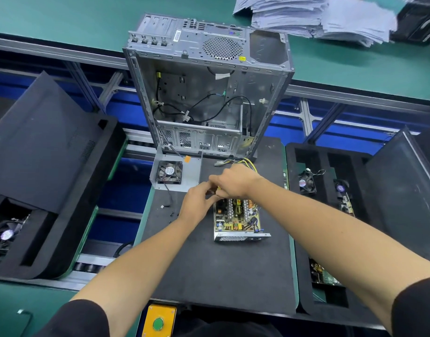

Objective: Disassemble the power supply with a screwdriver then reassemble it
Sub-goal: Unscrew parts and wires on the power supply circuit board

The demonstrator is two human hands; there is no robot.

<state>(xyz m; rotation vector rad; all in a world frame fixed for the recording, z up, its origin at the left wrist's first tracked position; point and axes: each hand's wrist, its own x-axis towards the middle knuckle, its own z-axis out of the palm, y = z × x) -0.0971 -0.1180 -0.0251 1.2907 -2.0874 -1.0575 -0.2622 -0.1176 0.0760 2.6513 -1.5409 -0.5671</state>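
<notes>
Yellow wires point(248, 164) trailed from the open power supply point(237, 218) at mat centre, where the left hand point(197, 200) and right hand point(233, 182), both curled over something unclear at its twelve-o'clock edge, risked tugging a lead loose.

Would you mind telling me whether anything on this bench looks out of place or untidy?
Mostly the paper stack at the far right: its sheets are splayed unevenly. On the black mat, the power supply sits uncovered, and its fan cover lies detached beside it, which fits a teardown.
</notes>
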